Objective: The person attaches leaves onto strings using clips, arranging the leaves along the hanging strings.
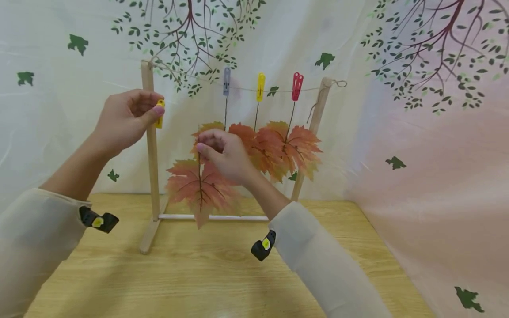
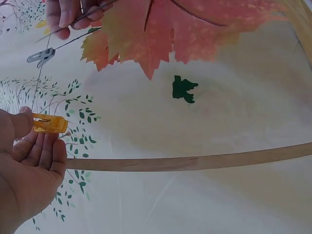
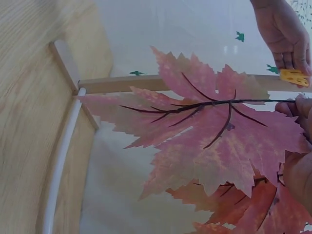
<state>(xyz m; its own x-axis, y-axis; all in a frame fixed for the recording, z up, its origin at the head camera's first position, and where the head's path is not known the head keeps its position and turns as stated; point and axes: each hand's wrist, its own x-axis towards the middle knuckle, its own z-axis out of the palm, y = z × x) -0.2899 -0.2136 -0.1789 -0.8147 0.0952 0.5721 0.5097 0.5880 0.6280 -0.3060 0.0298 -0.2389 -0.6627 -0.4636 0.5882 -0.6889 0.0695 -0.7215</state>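
My left hand (image 1: 125, 119) pinches a yellow clothespin (image 1: 160, 114) between thumb and fingers, close to the left wooden post (image 1: 149, 145). In the left wrist view that clothespin (image 2: 50, 124) appears closed at its tip. My right hand (image 1: 226, 154) pinches the dark stem of an orange-red maple leaf (image 1: 199, 185), which hangs down below the fingers. Behind it, several similar leaves (image 1: 304, 145) hang by their stems from a string (image 1: 242, 89). A grey clothespin (image 1: 226, 81), a yellow clothespin (image 1: 260, 87) and a red clothespin (image 1: 297, 87) grip them there.
The string runs between the left post and a right wooden post (image 1: 321, 104). A white rod (image 1: 222, 217) joins the stand low down. The stand is on a wooden table (image 1: 191, 274), before a pale backdrop (image 1: 366, 145) printed with branches and green leaves.
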